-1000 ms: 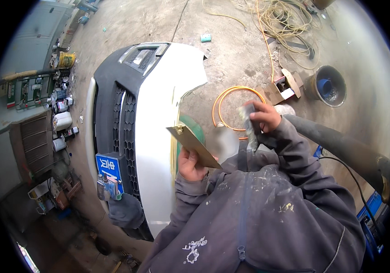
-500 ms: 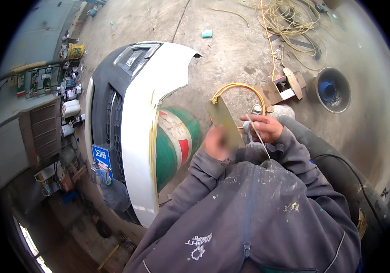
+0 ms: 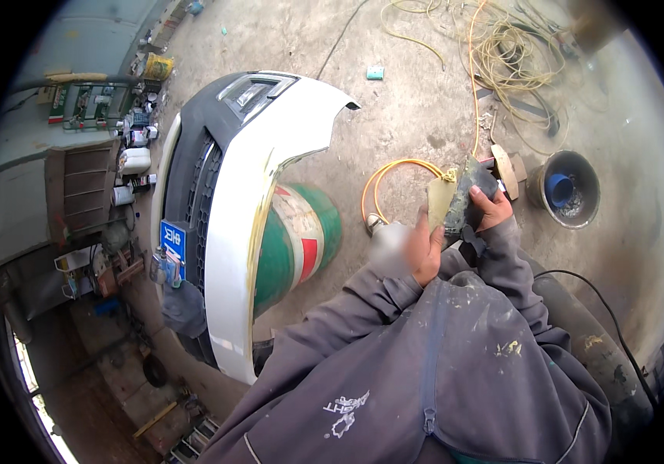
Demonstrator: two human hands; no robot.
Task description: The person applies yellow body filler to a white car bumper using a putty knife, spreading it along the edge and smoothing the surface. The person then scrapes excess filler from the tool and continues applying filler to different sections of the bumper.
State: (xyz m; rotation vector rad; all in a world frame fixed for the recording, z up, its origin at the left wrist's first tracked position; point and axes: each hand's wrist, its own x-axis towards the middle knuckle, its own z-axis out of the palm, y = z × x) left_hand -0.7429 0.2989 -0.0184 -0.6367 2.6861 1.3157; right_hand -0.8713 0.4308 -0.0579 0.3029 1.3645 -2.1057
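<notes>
My left hand (image 3: pixel 423 249) grips a flat yellowish board (image 3: pixel 439 203) by its lower edge and holds it upright in front of my chest. My right hand (image 3: pixel 491 207) is closed on a dark flat scraper (image 3: pixel 462 199) whose blade lies against the board's right face. Both hands are close together, to the right of a white and black car bumper (image 3: pixel 248 203). The bumper rests across a green, white and red drum (image 3: pixel 305 233). My grey jacket sleeves are speckled with pale spots.
A yellow hose (image 3: pixel 394 172) loops on the concrete floor behind my hands and joins a tangle farther back. A metal bucket (image 3: pixel 566 188) with a blue cup stands at the right. Shelves with cans and bottles (image 3: pixel 127 151) line the left wall. A black cable (image 3: pixel 603 298) runs along my right.
My hands have moved to the right, away from the bumper's edge. The board went from lying flat to standing upright, and the scraper now rests against it.
</notes>
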